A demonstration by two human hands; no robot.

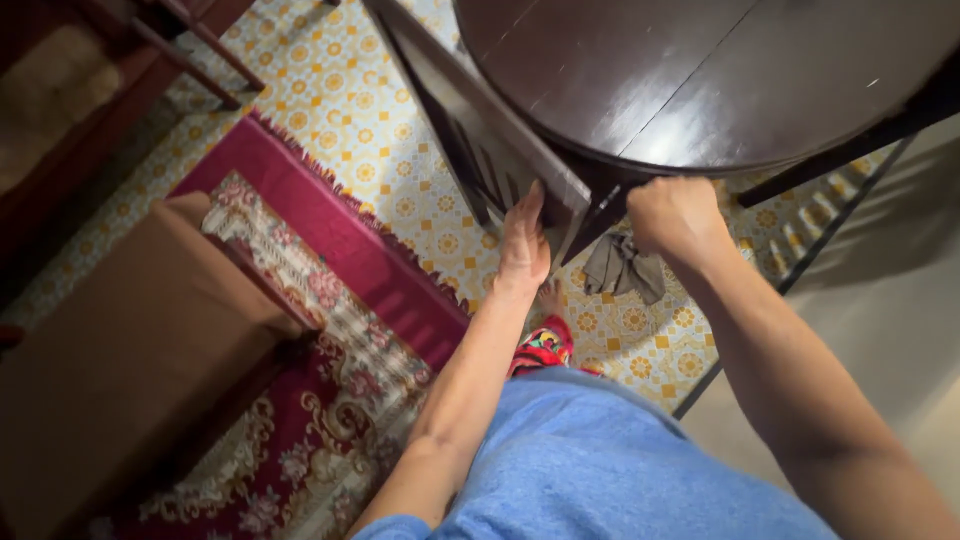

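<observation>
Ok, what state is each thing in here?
Chair: pushed against the table, left hand flat on its back.
Table: top bare, glossy.
Cloth: crumpled, hanging from the right hand, which is closed in a fist.
Rug: lying flat on the floor.

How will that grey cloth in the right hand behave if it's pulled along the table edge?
The grey cloth hangs in loose folds below the right hand, so it is probably floppy and light. It would likely drag and bunch against the dark round table.

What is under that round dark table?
Under the round table a chair back leans, touched by the left hand. A grey cloth hangs from the right hand over the patterned floor. The table's legs are mostly hidden.
</observation>
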